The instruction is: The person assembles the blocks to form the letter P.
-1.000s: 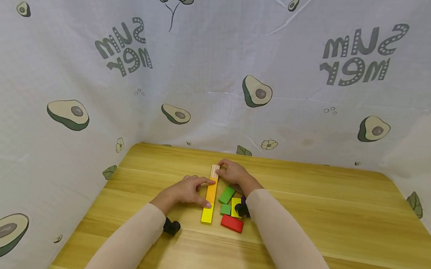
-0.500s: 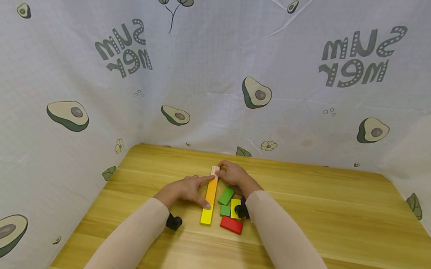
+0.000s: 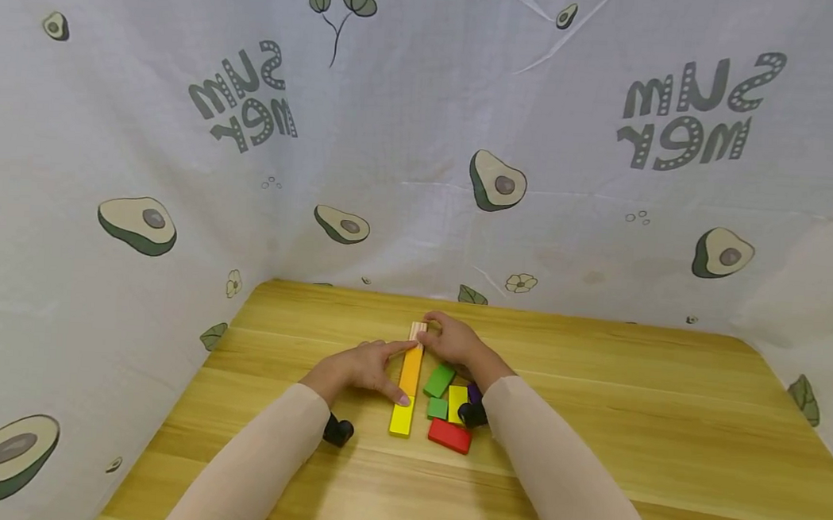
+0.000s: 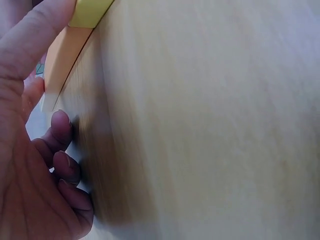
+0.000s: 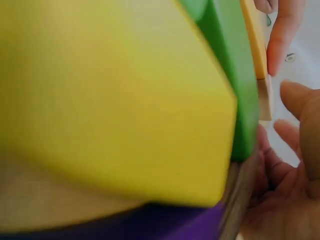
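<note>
A yellow block, an orange block and a plain wood block lie end to end in a straight row. My left hand spans the row from its left side. Its thumb touches the yellow block, and the outstretched index finger reaches the seam between orange and wood. In the left wrist view the other fingers curl loosely over the table. My right hand is at the row's far end, thumb beside the wood block and index finger around its far corner. The right wrist view shows these fingers loosely bent.
Right of the row lie a long green block, a small green block, another yellow block, a purple block and a red block. A printed curtain rises behind the wooden table.
My left index finger has slid slightly farther along, from the orange block to the seam with the wood block. The right hand and the loose blocks stay in place.
</note>
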Demonstrator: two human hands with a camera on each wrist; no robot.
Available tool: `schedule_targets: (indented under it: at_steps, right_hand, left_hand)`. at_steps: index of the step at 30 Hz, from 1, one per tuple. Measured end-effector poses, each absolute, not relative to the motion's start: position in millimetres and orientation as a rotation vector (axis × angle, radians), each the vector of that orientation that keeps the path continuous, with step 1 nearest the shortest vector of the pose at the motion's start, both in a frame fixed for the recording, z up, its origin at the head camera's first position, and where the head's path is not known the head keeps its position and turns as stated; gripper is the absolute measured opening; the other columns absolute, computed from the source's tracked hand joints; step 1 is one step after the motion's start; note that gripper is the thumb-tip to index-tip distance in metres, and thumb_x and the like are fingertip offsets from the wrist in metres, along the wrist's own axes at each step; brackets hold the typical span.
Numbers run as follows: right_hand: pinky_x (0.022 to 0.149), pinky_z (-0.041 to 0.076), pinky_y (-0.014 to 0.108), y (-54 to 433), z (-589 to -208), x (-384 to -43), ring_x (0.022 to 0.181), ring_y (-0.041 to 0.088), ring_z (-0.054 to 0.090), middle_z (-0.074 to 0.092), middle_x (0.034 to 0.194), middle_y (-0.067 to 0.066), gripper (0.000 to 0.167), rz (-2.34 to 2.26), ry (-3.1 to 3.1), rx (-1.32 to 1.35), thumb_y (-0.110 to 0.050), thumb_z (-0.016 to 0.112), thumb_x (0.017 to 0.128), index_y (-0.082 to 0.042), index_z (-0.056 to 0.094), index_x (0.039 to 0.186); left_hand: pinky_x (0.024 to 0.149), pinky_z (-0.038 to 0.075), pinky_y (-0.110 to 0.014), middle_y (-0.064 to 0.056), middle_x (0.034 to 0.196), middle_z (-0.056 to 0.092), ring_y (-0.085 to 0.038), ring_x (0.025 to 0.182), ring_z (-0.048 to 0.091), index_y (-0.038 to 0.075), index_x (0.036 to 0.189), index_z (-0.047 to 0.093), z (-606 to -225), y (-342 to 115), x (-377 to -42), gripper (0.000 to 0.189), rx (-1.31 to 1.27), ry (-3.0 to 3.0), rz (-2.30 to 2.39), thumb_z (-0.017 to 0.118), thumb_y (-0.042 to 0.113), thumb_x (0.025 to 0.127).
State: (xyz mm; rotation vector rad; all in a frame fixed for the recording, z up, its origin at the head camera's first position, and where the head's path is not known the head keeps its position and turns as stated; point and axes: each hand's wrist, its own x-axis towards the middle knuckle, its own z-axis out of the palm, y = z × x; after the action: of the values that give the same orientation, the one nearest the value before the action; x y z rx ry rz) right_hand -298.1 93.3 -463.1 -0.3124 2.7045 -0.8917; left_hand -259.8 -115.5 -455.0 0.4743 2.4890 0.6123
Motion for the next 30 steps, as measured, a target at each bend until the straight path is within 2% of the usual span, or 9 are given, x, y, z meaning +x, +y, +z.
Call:
schedule_targets:
  at_steps: [4,6,9,11,13,15,19,23,30]
  right_hand:
    - [0.081,0.056,0.039,102.4,-459.4,-289.0,0.092,0.026,0.063,0.067,0.116,0.017,0.048,-0.962,2.678,-0.33,-0.037,0.063,0.101,-0.013,0.054,0.142]
    - [0.079,0.054,0.036,104.6,-453.6,-281.9,0.091,0.024,0.061,0.068,0.11,0.013,0.04,-0.877,2.748,-0.396,-0.036,0.068,0.097,-0.012,0.063,0.129]
    - [0.074,0.052,0.036,105.6,-440.9,-265.4,0.087,0.022,0.059,0.068,0.092,0.006,0.027,-0.642,2.89,-0.477,-0.037,0.076,0.09,-0.012,0.072,0.099]
    - [0.07,0.049,0.035,105.4,-434.2,-252.7,0.081,0.022,0.057,0.065,0.078,0.002,0.029,-0.457,2.952,-0.478,-0.041,0.079,0.086,-0.013,0.071,0.083]
    - [0.066,0.047,0.034,105.1,-430.1,-239.7,0.076,0.022,0.054,0.061,0.071,-0.001,0.036,-0.352,2.954,-0.438,-0.046,0.081,0.084,-0.013,0.068,0.076]
    - [0.065,0.047,0.035,105.1,-430.9,-230.0,0.075,0.023,0.054,0.063,0.071,0.0,0.041,-0.286,2.956,-0.402,-0.052,0.081,0.082,-0.012,0.068,0.079]
    - [0.07,0.051,0.037,103.8,-436.6,-218.3,0.082,0.024,0.053,0.068,0.086,0.004,0.051,-0.258,2.995,-0.365,-0.057,0.082,0.079,-0.009,0.073,0.096]
    - [0.076,0.053,0.04,102.9,-441.1,-214.0,0.087,0.025,0.054,0.07,0.095,0.007,0.055,-0.3,3.016,-0.371,-0.055,0.083,0.078,-0.009,0.073,0.108]
    - [0.082,0.052,0.042,104.8,-443.0,-215.0,0.091,0.025,0.053,0.07,0.102,0.008,0.057,-0.304,3.001,-0.372,-0.051,0.083,0.079,-0.01,0.071,0.117]
  left_hand:
    - [0.12,0.027,-0.066,-0.012,0.165,0.037,-0.042,0.153,0.029,0.039,0.16,0.03,-454.5,-114.0,-259.4,0.105,0.455,2.488,0.608,0.088,0.055,0.074]
    - [0.12,0.028,-0.067,-0.012,0.164,0.037,-0.042,0.152,0.03,0.039,0.16,0.03,-454.2,-113.9,-259.2,0.105,0.439,2.491,0.609,0.088,0.055,0.073]
    - [0.119,0.027,-0.068,-0.011,0.165,0.037,-0.042,0.153,0.029,0.04,0.16,0.031,-454.5,-114.3,-258.9,0.106,0.421,2.491,0.62,0.089,0.055,0.072]
    - [0.119,0.026,-0.069,-0.01,0.165,0.036,-0.041,0.153,0.027,0.041,0.159,0.032,-455.1,-114.5,-258.8,0.106,0.415,2.487,0.634,0.089,0.055,0.072]
    - [0.12,0.025,-0.069,-0.01,0.166,0.035,-0.041,0.154,0.027,0.042,0.159,0.032,-455.5,-114.6,-259.0,0.106,0.411,2.482,0.647,0.09,0.055,0.071]
    - [0.12,0.025,-0.069,-0.009,0.166,0.035,-0.04,0.154,0.026,0.042,0.159,0.032,-455.8,-114.5,-259.2,0.106,0.409,2.483,0.654,0.09,0.055,0.071]
    - [0.119,0.026,-0.069,-0.009,0.166,0.035,-0.039,0.154,0.027,0.043,0.159,0.032,-455.6,-114.3,-259.7,0.106,0.405,2.488,0.652,0.09,0.055,0.071]
    - [0.119,0.025,-0.071,-0.009,0.166,0.034,-0.04,0.154,0.026,0.044,0.159,0.032,-456.3,-114.1,-259.5,0.106,0.394,2.486,0.648,0.09,0.055,0.07]
    - [0.119,0.023,-0.071,-0.008,0.167,0.032,-0.041,0.155,0.023,0.044,0.158,0.032,-456.9,-114.3,-260.4,0.106,0.392,2.478,0.66,0.09,0.055,0.071]
